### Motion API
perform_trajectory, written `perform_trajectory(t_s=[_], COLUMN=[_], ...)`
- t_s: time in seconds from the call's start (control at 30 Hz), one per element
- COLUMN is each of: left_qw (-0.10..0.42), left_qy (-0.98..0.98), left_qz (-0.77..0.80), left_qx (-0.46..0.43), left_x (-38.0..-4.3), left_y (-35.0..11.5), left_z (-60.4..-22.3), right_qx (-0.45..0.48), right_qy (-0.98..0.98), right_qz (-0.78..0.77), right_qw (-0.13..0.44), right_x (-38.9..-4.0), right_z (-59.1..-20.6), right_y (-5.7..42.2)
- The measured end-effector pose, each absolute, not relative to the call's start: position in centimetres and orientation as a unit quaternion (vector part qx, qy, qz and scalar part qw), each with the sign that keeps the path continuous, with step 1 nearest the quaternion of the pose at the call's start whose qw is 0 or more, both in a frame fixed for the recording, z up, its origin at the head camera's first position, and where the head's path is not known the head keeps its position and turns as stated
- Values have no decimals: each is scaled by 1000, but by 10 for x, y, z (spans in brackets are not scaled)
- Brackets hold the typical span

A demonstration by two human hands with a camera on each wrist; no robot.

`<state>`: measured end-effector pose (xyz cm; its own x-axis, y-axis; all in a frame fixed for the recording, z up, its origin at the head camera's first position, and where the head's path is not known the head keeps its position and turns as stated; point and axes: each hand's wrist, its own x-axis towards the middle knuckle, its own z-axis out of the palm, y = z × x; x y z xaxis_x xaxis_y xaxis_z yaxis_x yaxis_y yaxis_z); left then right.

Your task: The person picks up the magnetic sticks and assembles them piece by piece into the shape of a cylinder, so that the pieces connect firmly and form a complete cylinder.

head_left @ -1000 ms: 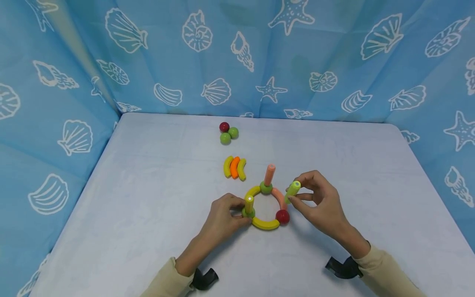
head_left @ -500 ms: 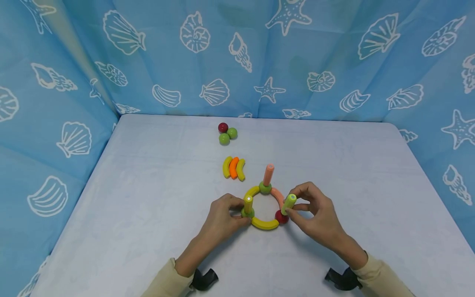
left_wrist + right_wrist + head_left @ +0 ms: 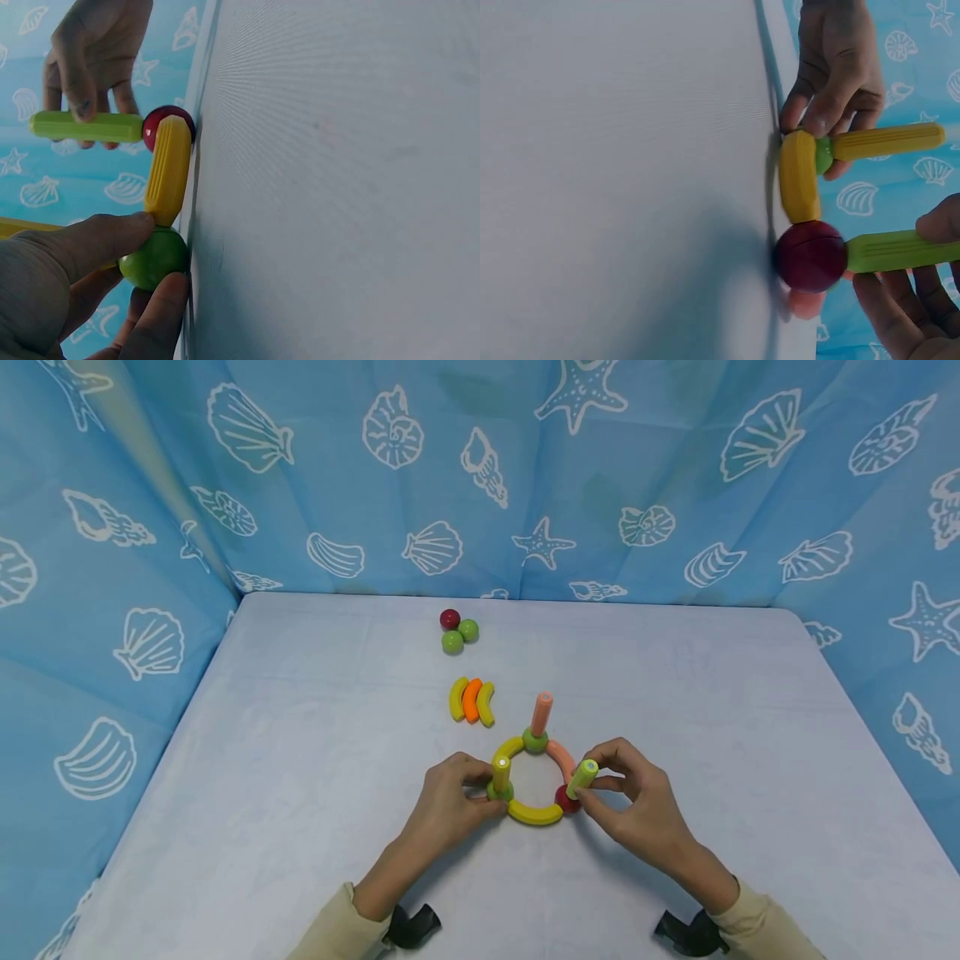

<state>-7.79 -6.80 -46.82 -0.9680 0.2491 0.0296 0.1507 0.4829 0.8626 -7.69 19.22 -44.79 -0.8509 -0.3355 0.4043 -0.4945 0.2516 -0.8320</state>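
A ring of curved sticks and balls lies on the table, seen in the head view. My left hand [image 3: 453,795] pinches its left green ball [image 3: 154,260], from which a yellow rod [image 3: 502,774] stands up. With thumb and fingers, my right hand [image 3: 641,802] holds a light green rod [image 3: 583,778], its lower end against the red ball [image 3: 811,256]. A pink rod [image 3: 542,714] stands on the far green ball [image 3: 535,741]. Between the balls run a front yellow curved stick [image 3: 536,814], a back yellow one [image 3: 511,747] and a pink one [image 3: 559,758].
Beyond the ring, two yellow curved sticks [image 3: 457,699] flank an orange one [image 3: 471,701]. Farther back sit a red ball [image 3: 450,619] and two green balls [image 3: 452,642]. A blue shell-print curtain [image 3: 450,468] surrounds the white table [image 3: 300,710].
My right hand has moved down and slightly left, bringing the light green rod from above the pink curved stick onto the red ball. The left hand keeps its hold on the green ball.
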Motion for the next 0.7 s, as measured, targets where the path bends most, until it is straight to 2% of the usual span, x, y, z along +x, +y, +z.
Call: perform_trajectory(t_s=[0.2,0.37,0.7], left_qw=[47,45,40], left_qy=[857,857,858], left_qz=[499,499,497], left_qx=[119,121,122], left_x=[-78,-78,-78], left_y=[-69,-69,-68], left_z=[-469,-470,-470], right_qx=[265,266,239], right_qy=[-826,-838,-848], right_qz=[489,467,467], right_qw=[92,95,69], right_x=[-70,-72,-73], right_z=[-441,-459,-474], right_y=[186,189,195])
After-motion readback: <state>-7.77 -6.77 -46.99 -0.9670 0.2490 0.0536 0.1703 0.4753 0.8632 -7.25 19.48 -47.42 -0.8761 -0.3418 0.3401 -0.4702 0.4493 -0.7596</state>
